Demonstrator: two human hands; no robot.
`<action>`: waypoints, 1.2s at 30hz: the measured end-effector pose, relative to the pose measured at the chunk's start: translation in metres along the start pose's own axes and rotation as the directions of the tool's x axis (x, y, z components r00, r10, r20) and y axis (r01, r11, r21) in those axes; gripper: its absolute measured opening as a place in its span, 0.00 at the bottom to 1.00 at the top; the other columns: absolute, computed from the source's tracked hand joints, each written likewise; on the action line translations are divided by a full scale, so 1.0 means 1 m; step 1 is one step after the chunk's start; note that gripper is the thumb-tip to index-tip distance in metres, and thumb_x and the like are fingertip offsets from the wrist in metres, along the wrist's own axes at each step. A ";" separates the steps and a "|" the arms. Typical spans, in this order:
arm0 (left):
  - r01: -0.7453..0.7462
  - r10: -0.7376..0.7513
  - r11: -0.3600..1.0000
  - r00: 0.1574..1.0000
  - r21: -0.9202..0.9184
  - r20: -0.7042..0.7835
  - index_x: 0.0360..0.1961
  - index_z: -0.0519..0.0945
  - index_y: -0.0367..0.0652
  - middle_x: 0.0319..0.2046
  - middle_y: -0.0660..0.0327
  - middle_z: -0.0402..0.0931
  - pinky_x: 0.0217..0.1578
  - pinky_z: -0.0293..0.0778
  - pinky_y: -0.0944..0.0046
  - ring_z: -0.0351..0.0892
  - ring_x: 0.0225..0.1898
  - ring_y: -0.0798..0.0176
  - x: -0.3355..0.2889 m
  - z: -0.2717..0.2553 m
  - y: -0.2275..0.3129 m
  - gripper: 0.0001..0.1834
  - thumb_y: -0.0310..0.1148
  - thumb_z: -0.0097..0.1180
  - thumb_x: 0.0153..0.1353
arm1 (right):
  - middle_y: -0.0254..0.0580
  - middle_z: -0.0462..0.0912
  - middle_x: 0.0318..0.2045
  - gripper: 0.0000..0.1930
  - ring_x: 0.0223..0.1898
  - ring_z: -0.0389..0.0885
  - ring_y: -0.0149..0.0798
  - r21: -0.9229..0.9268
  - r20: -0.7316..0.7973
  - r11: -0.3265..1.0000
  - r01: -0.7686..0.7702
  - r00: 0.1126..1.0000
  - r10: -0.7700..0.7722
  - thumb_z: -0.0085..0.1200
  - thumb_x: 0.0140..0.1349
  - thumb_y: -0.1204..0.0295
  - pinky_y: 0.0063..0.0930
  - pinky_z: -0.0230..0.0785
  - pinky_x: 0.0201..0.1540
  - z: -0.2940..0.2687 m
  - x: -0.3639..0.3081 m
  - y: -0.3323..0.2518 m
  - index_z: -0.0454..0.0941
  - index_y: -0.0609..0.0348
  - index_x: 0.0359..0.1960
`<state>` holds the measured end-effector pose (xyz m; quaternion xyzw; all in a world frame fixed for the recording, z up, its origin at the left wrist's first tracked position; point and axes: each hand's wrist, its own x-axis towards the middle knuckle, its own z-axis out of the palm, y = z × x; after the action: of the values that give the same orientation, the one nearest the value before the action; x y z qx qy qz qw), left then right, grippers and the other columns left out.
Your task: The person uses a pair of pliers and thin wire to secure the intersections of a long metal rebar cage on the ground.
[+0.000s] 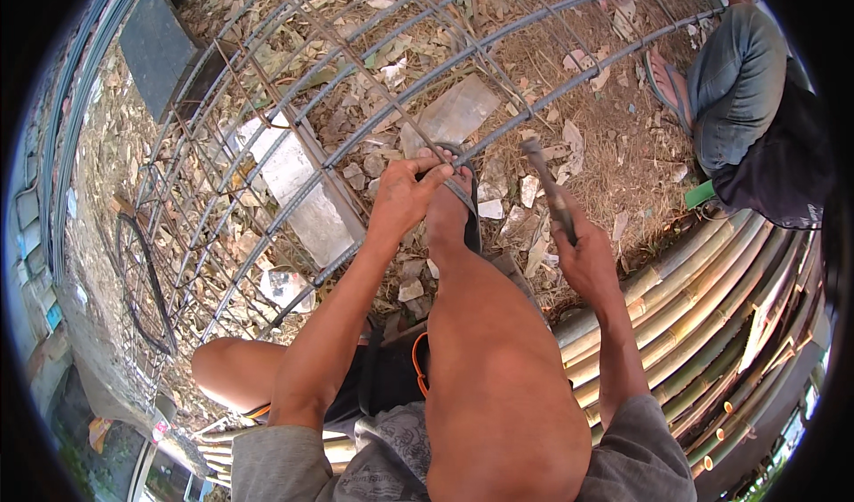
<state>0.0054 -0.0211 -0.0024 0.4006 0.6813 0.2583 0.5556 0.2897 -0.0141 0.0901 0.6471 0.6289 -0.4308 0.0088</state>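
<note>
My left hand is closed at a crossing of the steel rebar cage, its thumb and fingers pressed together around the bar. Any wire in that grip is too small to make out. Just beneath it is my sandalled foot. In my right hand is a worn, rusty pincers-like metal hand tool, its blunt head pointing away from me. The tool is apart from the bars, to the right of the crossing.
Bamboo poles lie stacked at the right. A person in jeans sits beyond them. Inside the cage lie a pale block and rubble; a dark box stands at far left. More bars run along the left.
</note>
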 end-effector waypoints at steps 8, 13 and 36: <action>-0.082 0.081 0.996 0.997 -0.043 -0.018 0.50 0.87 0.39 0.32 0.58 0.85 0.39 0.76 0.61 0.78 0.33 0.69 0.002 0.007 -0.013 0.18 0.38 0.62 0.64 | 0.70 0.59 0.67 0.42 0.57 0.71 0.68 -0.633 -0.028 0.754 0.174 0.969 -0.246 0.53 0.59 0.81 0.73 0.57 0.63 0.035 -0.004 -0.041 0.57 0.38 0.76; -0.069 0.068 0.997 0.998 -0.047 -0.016 0.52 0.87 0.44 0.35 0.58 0.86 0.45 0.75 0.62 0.78 0.37 0.69 0.005 0.008 -0.022 0.17 0.38 0.62 0.64 | 0.69 0.58 0.69 0.42 0.59 0.70 0.66 -0.740 -0.053 0.664 0.105 0.976 -0.213 0.54 0.60 0.80 0.85 0.51 0.62 0.036 0.000 -0.051 0.56 0.39 0.76; -0.057 0.056 0.998 0.998 0.041 0.013 0.44 0.87 0.35 0.37 0.49 0.85 0.46 0.75 0.56 0.82 0.41 0.54 0.012 0.001 -0.001 0.22 0.46 0.61 0.64 | 0.42 0.84 0.35 0.36 0.32 0.84 0.39 0.414 0.684 0.768 -0.489 0.724 0.092 0.67 0.61 0.63 0.40 0.77 0.29 0.027 0.029 -0.001 0.65 0.58 0.68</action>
<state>0.0052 -0.0118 -0.0105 0.4326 0.6715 0.2573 0.5438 0.2696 -0.0055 0.0568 0.5318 0.3148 -0.7804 0.0955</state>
